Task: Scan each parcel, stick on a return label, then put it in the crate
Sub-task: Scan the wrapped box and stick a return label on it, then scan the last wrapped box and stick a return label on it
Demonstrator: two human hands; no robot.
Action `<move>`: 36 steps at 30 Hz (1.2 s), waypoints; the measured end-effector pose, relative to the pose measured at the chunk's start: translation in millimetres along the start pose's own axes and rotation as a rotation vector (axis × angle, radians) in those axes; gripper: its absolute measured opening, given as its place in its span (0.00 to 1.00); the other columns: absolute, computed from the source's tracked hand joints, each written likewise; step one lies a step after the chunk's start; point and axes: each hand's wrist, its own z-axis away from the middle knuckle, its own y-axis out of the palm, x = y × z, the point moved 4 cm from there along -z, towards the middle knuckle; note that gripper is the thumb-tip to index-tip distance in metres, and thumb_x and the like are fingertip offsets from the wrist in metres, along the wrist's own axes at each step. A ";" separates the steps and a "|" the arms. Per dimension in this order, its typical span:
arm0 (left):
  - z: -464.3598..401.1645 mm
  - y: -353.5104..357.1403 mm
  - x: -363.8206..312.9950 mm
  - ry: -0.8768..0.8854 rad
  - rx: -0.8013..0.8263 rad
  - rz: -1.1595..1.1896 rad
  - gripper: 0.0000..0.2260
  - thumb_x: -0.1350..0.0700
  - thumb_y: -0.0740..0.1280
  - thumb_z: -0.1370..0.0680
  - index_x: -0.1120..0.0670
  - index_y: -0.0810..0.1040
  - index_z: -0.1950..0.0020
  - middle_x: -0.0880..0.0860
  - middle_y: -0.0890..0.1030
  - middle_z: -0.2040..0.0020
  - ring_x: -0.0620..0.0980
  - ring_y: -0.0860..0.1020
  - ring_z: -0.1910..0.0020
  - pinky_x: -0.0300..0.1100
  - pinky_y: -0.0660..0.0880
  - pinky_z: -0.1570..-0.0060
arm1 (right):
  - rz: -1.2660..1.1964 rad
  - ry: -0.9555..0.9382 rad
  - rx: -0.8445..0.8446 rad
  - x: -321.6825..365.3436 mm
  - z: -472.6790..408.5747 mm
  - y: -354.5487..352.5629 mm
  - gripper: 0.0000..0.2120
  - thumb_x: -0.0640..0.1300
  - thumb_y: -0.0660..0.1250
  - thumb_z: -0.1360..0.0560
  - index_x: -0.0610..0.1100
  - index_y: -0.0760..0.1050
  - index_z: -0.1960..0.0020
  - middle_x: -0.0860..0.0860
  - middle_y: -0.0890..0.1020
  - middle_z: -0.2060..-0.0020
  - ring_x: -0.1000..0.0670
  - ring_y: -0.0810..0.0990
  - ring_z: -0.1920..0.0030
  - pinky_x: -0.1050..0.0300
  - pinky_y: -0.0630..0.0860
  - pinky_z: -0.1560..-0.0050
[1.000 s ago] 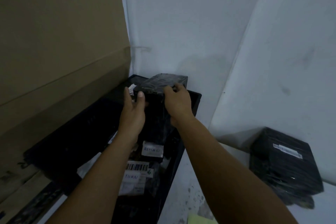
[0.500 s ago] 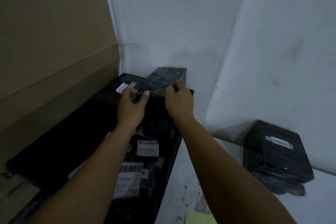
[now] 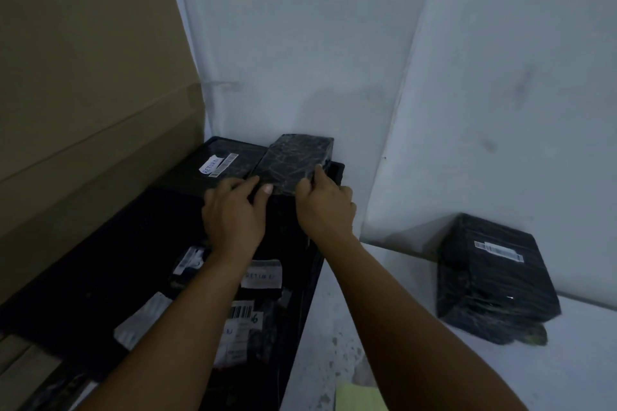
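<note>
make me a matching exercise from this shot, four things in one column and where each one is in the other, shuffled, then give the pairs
Things:
1. held parcel
2. parcel with barcode label
3. cardboard sheet
4. crate

Places:
A. standing at the far left
B. on the white ledge at the right
C. at the crate's far end, gripped by the left hand and right hand
D. against the white wall, holding labelled parcels

Pairs: 1-C, 2-B, 3-A, 4-D

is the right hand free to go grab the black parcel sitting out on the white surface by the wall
Probably not yet: the right hand is holding the wrapped parcel at the crate's far end. Once it lets go, nothing blocks the way to the parcel by the wall.
</note>
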 end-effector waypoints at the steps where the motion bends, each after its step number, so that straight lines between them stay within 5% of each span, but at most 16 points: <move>1: 0.5 -1.2 -2.8 0.001 0.006 -0.005 0.20 0.40 0.64 0.21 0.48 0.79 0.34 0.53 0.78 0.37 0.59 0.70 0.38 0.52 0.71 0.42 | -0.058 0.006 -0.003 -3.7 1.3 -2.5 0.27 0.56 0.53 0.17 0.50 0.58 0.20 0.47 0.77 0.33 0.40 0.70 0.35 0.45 0.69 0.35; 6: 18.3 -11.0 -36.8 0.030 -0.053 0.154 0.16 0.48 0.66 0.21 0.49 0.78 0.34 0.53 0.77 0.36 0.56 0.69 0.35 0.56 0.70 0.37 | -0.282 -0.051 -0.178 -25.5 29.1 -31.8 0.26 0.60 0.60 0.20 0.48 0.69 0.26 0.48 0.81 0.39 0.48 0.78 0.41 0.46 0.77 0.40; 11: 55.9 -7.4 -95.0 0.165 -0.018 0.393 0.08 0.51 0.68 0.21 0.50 0.81 0.44 0.46 0.83 0.52 0.45 0.79 0.55 0.42 0.77 0.53 | -0.273 0.041 -0.362 -91.5 65.3 -72.1 0.17 0.55 0.63 0.19 0.47 0.78 0.36 0.53 0.83 0.45 0.55 0.79 0.45 0.54 0.78 0.43; 17: 114.0 49.6 -149.1 0.237 0.202 0.551 0.06 0.54 0.69 0.22 0.51 0.83 0.47 0.47 0.83 0.56 0.41 0.78 0.60 0.34 0.75 0.58 | -0.162 0.228 -0.517 -190.2 108.0 -132.4 0.08 0.48 0.65 0.19 0.47 0.82 0.47 0.54 0.83 0.56 0.56 0.80 0.56 0.69 0.70 0.59; 22: 164.2 128.1 -170.7 0.081 0.515 0.530 0.07 0.54 0.69 0.23 0.41 0.79 0.56 0.40 0.80 0.60 0.41 0.78 0.60 0.32 0.71 0.63 | -0.118 0.413 -0.594 -257.8 125.0 -174.5 0.10 0.46 0.64 0.19 0.43 0.81 0.46 0.46 0.83 0.52 0.48 0.81 0.52 0.53 0.79 0.53; 25: 188.6 171.9 -182.5 0.044 0.670 0.458 0.12 0.54 0.68 0.22 0.39 0.74 0.61 0.39 0.78 0.62 0.41 0.77 0.62 0.32 0.71 0.66 | -0.043 0.536 -0.614 -291.3 125.8 -190.1 0.14 0.48 0.65 0.20 0.43 0.77 0.38 0.41 0.79 0.42 0.41 0.77 0.41 0.44 0.77 0.41; 28: 204.6 207.6 -196.8 -0.009 0.811 0.429 0.02 0.53 0.68 0.21 0.46 0.78 0.52 0.45 0.80 0.56 0.50 0.78 0.55 0.39 0.72 0.59 | -0.031 0.641 -0.610 -321.5 122.1 -200.9 0.22 0.49 0.67 0.21 0.44 0.69 0.29 0.39 0.73 0.34 0.38 0.70 0.34 0.40 0.72 0.37; 30: 211.6 229.3 -207.7 -0.026 0.902 0.399 0.13 0.50 0.67 0.21 0.51 0.77 0.38 0.51 0.81 0.42 0.54 0.78 0.44 0.42 0.74 0.48 | -0.123 0.691 -0.547 -339.7 115.6 -202.2 0.29 0.51 0.67 0.21 0.45 0.62 0.24 0.39 0.70 0.30 0.37 0.70 0.31 0.37 0.72 0.34; 32: 218.3 244.3 -219.8 -0.065 1.014 0.429 0.27 0.45 0.65 0.20 0.52 0.64 0.23 0.53 0.72 0.27 0.56 0.73 0.32 0.47 0.71 0.36 | -0.228 0.692 -0.489 -352.5 108.2 -201.1 0.33 0.52 0.66 0.20 0.45 0.55 0.22 0.40 0.71 0.30 0.38 0.74 0.33 0.37 0.75 0.35; 34: 223.0 254.3 -231.9 -0.097 1.099 0.511 0.32 0.40 0.61 0.19 0.48 0.54 0.19 0.51 0.67 0.24 0.55 0.70 0.28 0.48 0.69 0.32 | -0.304 0.659 -0.447 -358.7 101.6 -200.0 0.31 0.53 0.64 0.19 0.45 0.56 0.23 0.41 0.76 0.34 0.40 0.78 0.37 0.38 0.77 0.38; 36: 222.5 263.7 -237.3 -0.125 1.126 0.541 0.31 0.38 0.59 0.19 0.46 0.53 0.20 0.51 0.68 0.25 0.55 0.72 0.31 0.51 0.71 0.33 | -0.320 0.656 -0.428 -363.1 97.0 -199.1 0.26 0.54 0.63 0.19 0.44 0.61 0.27 0.42 0.78 0.37 0.42 0.80 0.41 0.38 0.78 0.40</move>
